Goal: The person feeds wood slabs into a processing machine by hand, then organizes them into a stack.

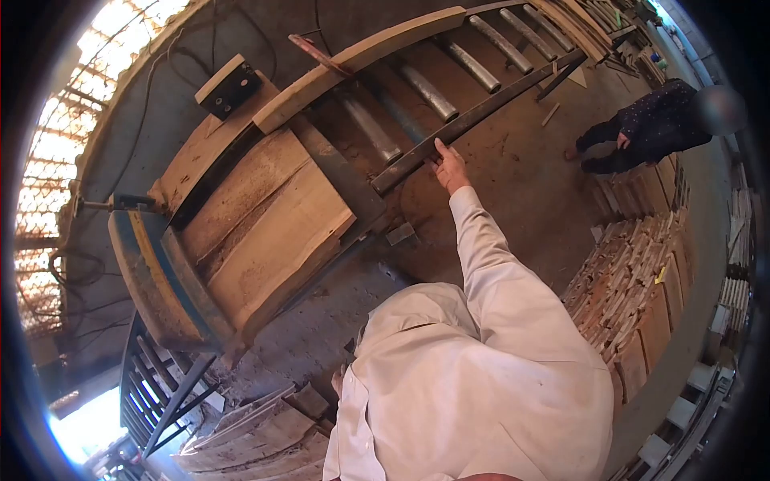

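Observation:
My right hand (451,170) reaches forward to the metal side rail (469,114) of a roller conveyor, a finger on top of it and the others curled at its near edge. Several steel rollers (427,92) span the frame beyond that rail. Only a sliver of my left hand (338,381) shows beside my shirt, with its fingers mostly hidden. To the left of the rail, a wide sawn wood slab (281,228) lies on the machine table, a dark crack or groove along it. A curved wooden beam (361,60) follows the conveyor's far side.
Stacked boards (630,297) stand to my right. Another person (646,128) in dark clothes is farther back on that side. A blue and yellow machine part (152,268) is at the slab's left end. Rough planks (257,441) lie low at left, near a black metal frame (164,385).

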`<state>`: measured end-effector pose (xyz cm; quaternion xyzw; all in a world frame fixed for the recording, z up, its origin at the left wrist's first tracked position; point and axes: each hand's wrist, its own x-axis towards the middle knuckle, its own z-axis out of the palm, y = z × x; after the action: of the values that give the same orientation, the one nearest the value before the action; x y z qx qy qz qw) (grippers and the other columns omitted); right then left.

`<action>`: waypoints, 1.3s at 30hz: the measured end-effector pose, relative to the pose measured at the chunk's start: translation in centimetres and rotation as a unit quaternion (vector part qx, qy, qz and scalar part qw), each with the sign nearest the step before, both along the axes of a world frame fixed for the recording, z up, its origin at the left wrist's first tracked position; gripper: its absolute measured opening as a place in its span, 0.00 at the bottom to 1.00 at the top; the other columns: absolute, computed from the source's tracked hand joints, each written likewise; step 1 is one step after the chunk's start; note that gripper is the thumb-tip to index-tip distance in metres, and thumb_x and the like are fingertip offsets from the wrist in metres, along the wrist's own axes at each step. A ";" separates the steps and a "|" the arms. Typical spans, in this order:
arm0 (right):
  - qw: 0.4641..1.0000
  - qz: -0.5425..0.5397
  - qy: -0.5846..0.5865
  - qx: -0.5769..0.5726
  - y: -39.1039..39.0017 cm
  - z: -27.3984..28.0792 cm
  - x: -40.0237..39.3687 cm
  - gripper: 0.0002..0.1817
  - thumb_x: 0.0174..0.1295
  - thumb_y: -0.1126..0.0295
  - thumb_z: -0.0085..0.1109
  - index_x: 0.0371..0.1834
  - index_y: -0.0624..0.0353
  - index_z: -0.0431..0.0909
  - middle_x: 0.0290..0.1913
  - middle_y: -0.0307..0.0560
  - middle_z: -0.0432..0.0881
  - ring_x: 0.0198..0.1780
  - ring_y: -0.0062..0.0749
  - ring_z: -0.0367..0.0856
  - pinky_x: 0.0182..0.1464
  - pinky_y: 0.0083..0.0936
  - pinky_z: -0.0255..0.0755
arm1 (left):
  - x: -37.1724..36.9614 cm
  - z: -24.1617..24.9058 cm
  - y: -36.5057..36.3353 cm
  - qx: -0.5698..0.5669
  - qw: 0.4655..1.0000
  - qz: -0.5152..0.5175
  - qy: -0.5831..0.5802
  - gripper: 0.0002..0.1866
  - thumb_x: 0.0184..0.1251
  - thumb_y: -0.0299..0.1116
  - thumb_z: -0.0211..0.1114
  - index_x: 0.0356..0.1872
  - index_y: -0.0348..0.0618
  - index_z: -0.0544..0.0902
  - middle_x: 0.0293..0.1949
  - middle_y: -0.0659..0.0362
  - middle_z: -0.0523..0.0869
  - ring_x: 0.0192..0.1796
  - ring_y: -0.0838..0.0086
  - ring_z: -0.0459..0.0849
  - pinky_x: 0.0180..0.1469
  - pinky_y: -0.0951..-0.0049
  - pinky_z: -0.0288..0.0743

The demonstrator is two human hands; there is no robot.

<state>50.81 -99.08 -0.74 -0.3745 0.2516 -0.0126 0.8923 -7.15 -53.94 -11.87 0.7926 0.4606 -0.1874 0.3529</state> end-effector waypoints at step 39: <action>0.977 0.085 0.105 -0.165 3.3 0.1 -10.9 0.16 0.72 0.56 0.63 0.52 0.57 0.79 0.45 0.43 0.86 0.47 0.32 0.86 0.52 0.34 0.82 | 12.8 7.0 5.3 -0.121 0.983 -0.112 -0.083 0.23 0.76 0.40 0.60 0.55 0.24 0.78 0.46 0.43 0.90 0.46 0.58 0.90 0.48 0.65 0.84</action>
<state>39.92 -95.78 -0.65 -0.5357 0.3054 0.0616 0.7849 5.68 -48.60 -4.82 0.8034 0.3123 -0.2134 0.4598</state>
